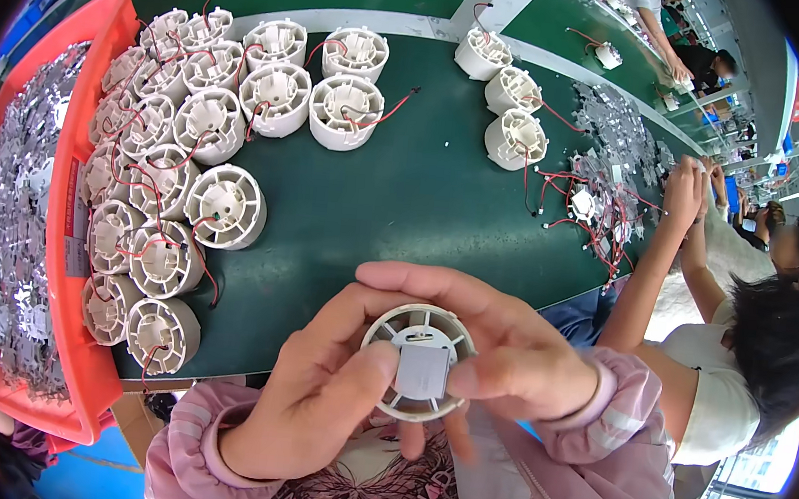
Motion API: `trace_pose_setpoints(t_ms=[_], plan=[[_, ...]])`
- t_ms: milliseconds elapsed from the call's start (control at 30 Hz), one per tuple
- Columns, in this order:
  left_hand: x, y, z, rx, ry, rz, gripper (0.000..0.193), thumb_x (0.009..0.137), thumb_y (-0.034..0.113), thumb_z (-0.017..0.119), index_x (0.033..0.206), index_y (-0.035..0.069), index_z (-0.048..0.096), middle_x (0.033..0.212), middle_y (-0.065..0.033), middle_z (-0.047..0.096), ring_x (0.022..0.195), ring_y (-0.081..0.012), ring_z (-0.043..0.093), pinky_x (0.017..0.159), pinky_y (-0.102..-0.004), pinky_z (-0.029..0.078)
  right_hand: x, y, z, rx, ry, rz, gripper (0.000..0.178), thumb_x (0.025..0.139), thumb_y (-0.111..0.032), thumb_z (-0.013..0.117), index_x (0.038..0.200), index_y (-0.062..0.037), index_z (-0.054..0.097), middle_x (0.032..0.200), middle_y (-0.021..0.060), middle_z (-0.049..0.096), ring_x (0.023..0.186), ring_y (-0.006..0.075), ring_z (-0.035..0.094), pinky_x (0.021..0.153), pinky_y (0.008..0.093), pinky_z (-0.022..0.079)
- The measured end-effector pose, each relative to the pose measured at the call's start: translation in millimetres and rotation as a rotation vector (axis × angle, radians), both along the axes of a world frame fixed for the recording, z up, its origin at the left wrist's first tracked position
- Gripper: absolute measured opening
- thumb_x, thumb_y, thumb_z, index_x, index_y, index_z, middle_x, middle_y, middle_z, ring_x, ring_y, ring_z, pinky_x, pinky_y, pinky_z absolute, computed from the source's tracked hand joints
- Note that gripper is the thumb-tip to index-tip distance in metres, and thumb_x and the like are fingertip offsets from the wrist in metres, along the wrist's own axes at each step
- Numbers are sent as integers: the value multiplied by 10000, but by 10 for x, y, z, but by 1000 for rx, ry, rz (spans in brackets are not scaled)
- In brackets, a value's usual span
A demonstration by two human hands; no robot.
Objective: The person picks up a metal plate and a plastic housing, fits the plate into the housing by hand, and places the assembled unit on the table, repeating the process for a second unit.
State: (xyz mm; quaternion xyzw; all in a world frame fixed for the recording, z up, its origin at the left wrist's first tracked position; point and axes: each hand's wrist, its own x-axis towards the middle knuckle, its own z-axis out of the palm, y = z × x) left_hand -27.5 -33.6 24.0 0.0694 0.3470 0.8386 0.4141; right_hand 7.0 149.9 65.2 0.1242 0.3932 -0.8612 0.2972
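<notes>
Close in front of my body, both hands hold a round off-white plastic housing (419,331) with spokes inside its rim. A square grey metal plate (423,373) lies over the middle of its face. My left hand (320,376) wraps the left side, thumb pressed at the plate's left edge. Around the right side curls my right hand (521,360), its thumb or finger touching the plate's right edge. Fingertips show below the housing; its underside is hidden. The nearest other housing (226,206) stands on the table to the left, with a red-and-black wire.
On the left, a red-orange bin (91,356) holds many small metal plates (27,217). Several wired housings (275,96) crowd the green table (374,209) beside it. Far right lie loose plates (615,121) and red wires (600,234), near a co-worker's arm (649,271).
</notes>
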Motion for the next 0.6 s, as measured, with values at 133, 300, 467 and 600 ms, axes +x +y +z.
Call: trace_pose_setpoints(t_ms=[133, 300, 467, 600], plan=[[-27, -74, -197, -468, 874, 161, 396, 952, 101, 515, 1290, -47, 370, 841, -100, 638, 655, -147, 621, 576, -255, 501, -181, 171, -106, 917, 992, 243, 719, 669, -25, 656, 1355, 29, 448, 1283, 198, 523, 846, 250, 657, 538, 245, 508], [-9, -64, -101, -337, 695, 251, 391, 910, 62, 585, 1253, -50, 436, 743, -93, 632, 597, -120, 604, 531, -254, 475, -295, 43, 385, 1335, 1180, 349, 624, 596, -4, 704, 1206, 15, 576, 1210, 151, 566, 926, 218, 624, 670, 273, 510], [-117, -83, -403, -448, 704, 408, 303, 903, 53, 572, 1197, -22, 557, 739, -104, 651, 566, -132, 615, 499, -260, 475, -1170, 146, 699, 1459, 1159, 98, 497, 665, -64, 759, 1123, 0, 577, 987, 101, 626, 711, 142, 620, 525, 245, 481], [-172, -10, -492, -684, 1011, 402, 203, 877, 12, 582, 1066, 0, 656, 676, -102, 645, 534, -147, 602, 500, -278, 480, -2546, 171, 367, 1616, 970, 90, 493, 747, -214, 765, 1123, 30, 560, 881, 101, 646, 579, 127, 604, 509, 253, 498]])
